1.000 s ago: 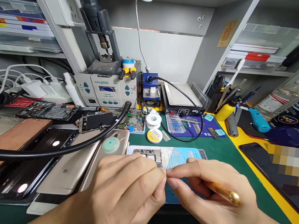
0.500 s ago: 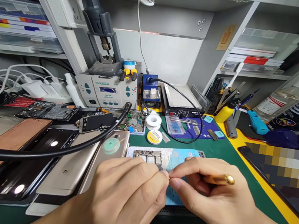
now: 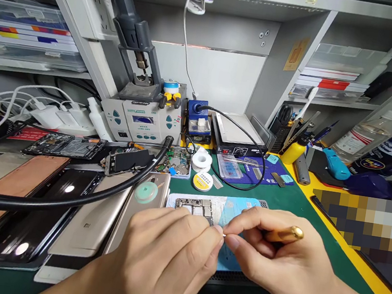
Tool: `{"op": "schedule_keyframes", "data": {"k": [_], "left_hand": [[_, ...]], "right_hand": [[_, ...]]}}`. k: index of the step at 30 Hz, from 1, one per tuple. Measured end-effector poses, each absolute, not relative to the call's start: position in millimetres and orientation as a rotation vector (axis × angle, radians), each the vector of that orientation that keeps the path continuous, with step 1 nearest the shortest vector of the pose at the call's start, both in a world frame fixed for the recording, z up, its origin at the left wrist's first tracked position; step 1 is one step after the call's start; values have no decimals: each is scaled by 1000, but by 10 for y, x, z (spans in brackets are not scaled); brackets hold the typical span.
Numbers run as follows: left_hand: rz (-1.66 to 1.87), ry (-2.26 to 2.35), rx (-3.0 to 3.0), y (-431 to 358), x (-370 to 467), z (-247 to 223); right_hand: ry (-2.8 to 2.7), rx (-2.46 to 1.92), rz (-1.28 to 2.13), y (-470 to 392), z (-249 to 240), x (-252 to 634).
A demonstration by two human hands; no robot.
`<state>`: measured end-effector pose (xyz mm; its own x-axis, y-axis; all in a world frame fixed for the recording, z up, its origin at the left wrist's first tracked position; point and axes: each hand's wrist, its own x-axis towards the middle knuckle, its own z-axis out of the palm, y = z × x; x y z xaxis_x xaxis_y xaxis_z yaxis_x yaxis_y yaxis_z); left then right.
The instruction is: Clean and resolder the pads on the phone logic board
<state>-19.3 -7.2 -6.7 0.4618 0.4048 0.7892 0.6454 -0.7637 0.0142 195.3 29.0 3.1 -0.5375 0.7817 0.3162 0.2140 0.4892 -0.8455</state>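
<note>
My left hand [image 3: 172, 256] is closed, its fingertips pinched round something tiny and pale that I cannot make out. Its fingertips meet those of my right hand [image 3: 278, 262] in front of me. A gold-coloured tool handle [image 3: 286, 234] lies in the curl of my right hand, while the thumb and index finger come together at the same tiny piece. Behind and below both hands is a blue and white pad [image 3: 242, 205] on a dark perforated base. A phone circuit board [image 3: 194, 206] rests on the pad, partly hidden by my left hand.
Several phones, one gold [image 3: 92, 220], lie at the left, crossed by a thick black hose [image 3: 100, 196]. Behind stand a grey hot-air station [image 3: 142, 122], a white spool [image 3: 201, 159] and a flat heating plate [image 3: 238, 131]. Bottles and a yellow bottle [image 3: 294, 151] are at the right.
The camera view has shifted slightly, so the background sits a little lower. Both hands keep nearly the same pose, fingertips still together.
</note>
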Motion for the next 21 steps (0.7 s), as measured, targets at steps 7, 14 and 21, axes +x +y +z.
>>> {"op": "schedule_keyframes", "data": {"k": [7,14,21], "left_hand": [[-1179,-926,-2446,-93,-191,-88],[-1219,-916,-2419,-59,-177,-95],[-1278,-989,-2412,-28,-145,-96]], "right_hand": [[-2013,-840,1067,297,69,1948],[-1949,-902,1212,303,39,1965],[-1947,-901,1223,299,52,1963]]}}
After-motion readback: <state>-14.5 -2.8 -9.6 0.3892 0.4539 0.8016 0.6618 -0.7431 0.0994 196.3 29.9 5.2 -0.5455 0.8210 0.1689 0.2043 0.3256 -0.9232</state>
